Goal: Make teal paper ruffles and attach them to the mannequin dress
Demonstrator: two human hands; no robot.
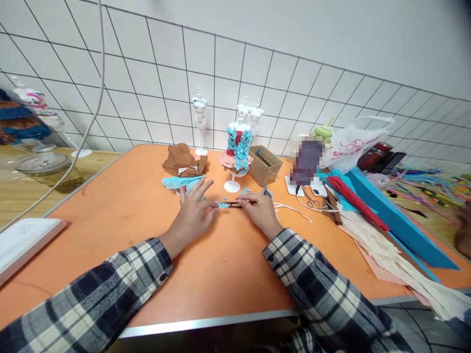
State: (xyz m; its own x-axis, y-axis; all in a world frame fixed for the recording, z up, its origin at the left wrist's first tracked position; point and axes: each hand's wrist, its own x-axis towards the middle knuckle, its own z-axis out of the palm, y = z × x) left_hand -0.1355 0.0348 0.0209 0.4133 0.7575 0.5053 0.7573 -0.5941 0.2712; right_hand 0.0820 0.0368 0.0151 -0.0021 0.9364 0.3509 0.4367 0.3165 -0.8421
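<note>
Mid-frame: my left grip (194, 214) pinches a blue scrap (222, 205), apparently steadying it against dark tweezers (234, 204) pinched in my right grip (259, 210).

Mid-surface (206, 289), the right hand (258, 211) hides one end of a slim dark tool (233, 204), and a blue scrap (222, 204) is too small to identify; by the far edge a propped screen (307, 162) is blurred; a white casing (31, 242) along the left edge is cut off

Shiny metal edging (209, 321), smooth orange tabletop (206, 289), matt cardboard box (271, 173), thin crinkled plastic bag (355, 142)
</note>
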